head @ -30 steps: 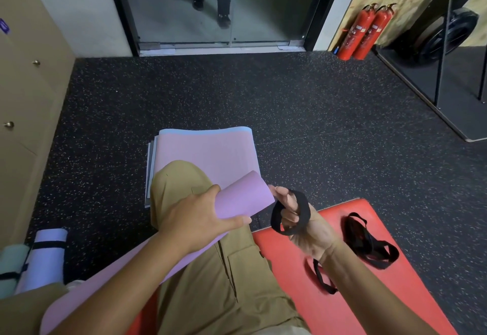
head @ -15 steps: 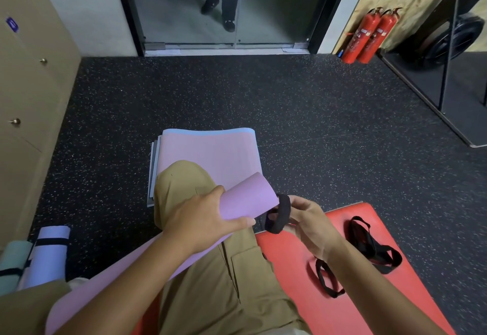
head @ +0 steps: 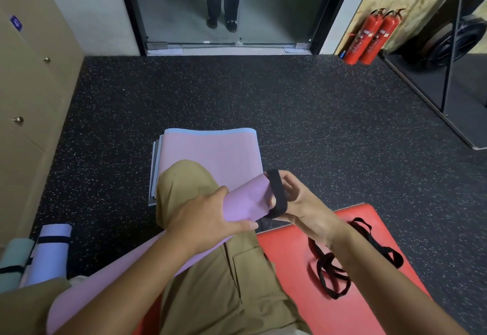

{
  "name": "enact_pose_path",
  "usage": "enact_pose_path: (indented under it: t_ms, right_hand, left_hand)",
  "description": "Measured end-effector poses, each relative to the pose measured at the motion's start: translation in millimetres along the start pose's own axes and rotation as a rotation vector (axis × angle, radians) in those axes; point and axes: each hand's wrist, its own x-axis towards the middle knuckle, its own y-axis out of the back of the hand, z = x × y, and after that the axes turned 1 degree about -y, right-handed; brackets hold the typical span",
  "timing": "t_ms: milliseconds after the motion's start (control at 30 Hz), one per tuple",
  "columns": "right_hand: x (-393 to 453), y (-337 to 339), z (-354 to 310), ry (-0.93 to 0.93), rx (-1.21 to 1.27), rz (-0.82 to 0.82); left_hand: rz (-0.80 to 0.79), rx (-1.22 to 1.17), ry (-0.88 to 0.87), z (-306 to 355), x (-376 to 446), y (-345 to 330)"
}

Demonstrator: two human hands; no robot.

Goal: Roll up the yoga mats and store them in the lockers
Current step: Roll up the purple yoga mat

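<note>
A rolled purple yoga mat [head: 245, 200] lies across my raised knee in tan trousers. My left hand [head: 208, 218] grips the roll near its far end. My right hand [head: 303, 203] holds a black elastic strap loop [head: 276, 192] stretched over the tip of the roll. A stack of flat mats [head: 210, 150], pink on top with blue and grey beneath, lies on the floor ahead of my knee. Two rolled, strapped mats [head: 50, 253] lie at the lower left. The beige lockers [head: 23, 92] line the left wall.
More black straps [head: 332, 271] lie on the red mat [head: 290, 255] under my right forearm. Two red fire extinguishers [head: 371, 37] stand at the back right beside a black rack. A person's legs show behind the glass door [head: 221, 0]. Dark speckled floor stretches ahead.
My right hand brought the strap loop from beside the roll up to its end and slipped it over the tip. The left hand kept its grip on the roll.
</note>
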Motion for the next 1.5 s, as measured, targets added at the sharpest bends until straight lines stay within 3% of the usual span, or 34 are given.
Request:
enact_pose_path:
  t_ms: [233,500,700,933,1167,1500]
  right_hand:
    - [26.1,-22.5,-26.3,-0.061,-0.338,-0.14]
    - [37.3,-33.5,-45.2,-0.14,-0.443,-0.281]
    - [46.2,-37.8,-45.1,-0.114,-0.478,-0.259]
    - [47.7,-40.4,-44.4,0.023,-0.443,-0.171]
    - [62.0,-38.0,-43.9,0.023,-0.307,-0.133]
    - [99.0,-64.3,-47.8,0.041,-0.024,-0.048]
  left_hand:
    - [-0.056,-0.049,-0.017,-5.1,0.5,-0.4]
    - [-0.018,-0.287,0.042,-13.6,-9.2,6.7]
    - [-0.031,-0.452,0.007,-20.9,-9.6,8.9]
    - [0.013,-0.666,-0.027,-21.5,-8.4,17.2]
    - [0.03,-0.632,-0.027,-35.8,-4.4,31.4]
    - [-0.116,-0.61,0.008,-73.1,-11.7,53.4]
